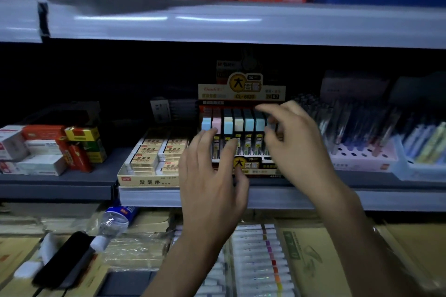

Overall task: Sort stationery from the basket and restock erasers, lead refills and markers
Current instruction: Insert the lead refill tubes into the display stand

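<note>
Nearest, low between the forearms, packed markers [260,260] lying flat, with a black phone [60,260] and a tipped water bottle [113,224] off to their left. Above, at the front edge of the shelf [386,198], a display box [241,94] of lead refills [248,125], upright in a row, just right of a box of erasers [149,159]. Left hand [212,176] released, fingers spread straight before the display box's lower front. Right hand [299,147] at the row's right end, thumb and forefinger curled about the last refill; too blurred to tell whether gripping.
</note>
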The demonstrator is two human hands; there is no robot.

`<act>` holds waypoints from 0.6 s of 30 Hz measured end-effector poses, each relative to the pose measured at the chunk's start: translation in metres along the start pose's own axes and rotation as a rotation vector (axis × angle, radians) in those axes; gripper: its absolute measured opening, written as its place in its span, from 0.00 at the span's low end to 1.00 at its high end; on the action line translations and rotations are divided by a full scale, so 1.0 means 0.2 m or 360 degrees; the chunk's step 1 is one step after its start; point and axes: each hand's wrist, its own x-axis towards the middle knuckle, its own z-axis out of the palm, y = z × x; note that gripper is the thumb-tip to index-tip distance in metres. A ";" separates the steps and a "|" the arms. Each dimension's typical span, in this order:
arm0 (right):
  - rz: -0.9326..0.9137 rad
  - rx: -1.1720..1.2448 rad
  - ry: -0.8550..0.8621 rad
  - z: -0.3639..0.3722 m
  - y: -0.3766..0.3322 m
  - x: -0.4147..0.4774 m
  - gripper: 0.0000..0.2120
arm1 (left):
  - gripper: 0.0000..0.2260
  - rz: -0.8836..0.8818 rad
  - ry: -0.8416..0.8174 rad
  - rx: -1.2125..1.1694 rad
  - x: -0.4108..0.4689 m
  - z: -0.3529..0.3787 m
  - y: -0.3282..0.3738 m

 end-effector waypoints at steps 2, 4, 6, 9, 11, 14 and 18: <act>0.0082 -0.0020 0.0152 -0.05 0.08 0.00 0.18 | 0.19 0.0008 -0.0054 -0.0066 -0.03 0.02 0.06; 0.0124 -0.0112 0.0225 -0.10 0.16 -0.01 0.19 | 0.20 -0.0025 -0.0132 -0.0156 -0.06 0.04 0.12; 0.0108 -0.0181 0.0202 -0.11 0.21 -0.03 0.20 | 0.20 -0.0042 -0.0198 -0.0234 -0.06 0.06 0.16; 0.0090 -0.0216 0.0166 -0.10 0.24 -0.06 0.22 | 0.21 -0.0055 -0.0296 -0.0290 -0.04 0.09 0.19; 0.0056 -0.0222 0.0147 -0.09 0.24 -0.07 0.23 | 0.23 -0.0079 -0.0351 -0.0288 -0.03 0.10 0.20; -0.0003 -0.0253 0.0106 -0.08 0.24 -0.08 0.24 | 0.25 -0.0081 -0.0388 -0.0249 -0.02 0.10 0.23; -0.0019 -0.0350 0.0094 -0.08 0.24 -0.08 0.24 | 0.26 -0.0083 -0.0420 -0.0200 -0.02 0.12 0.25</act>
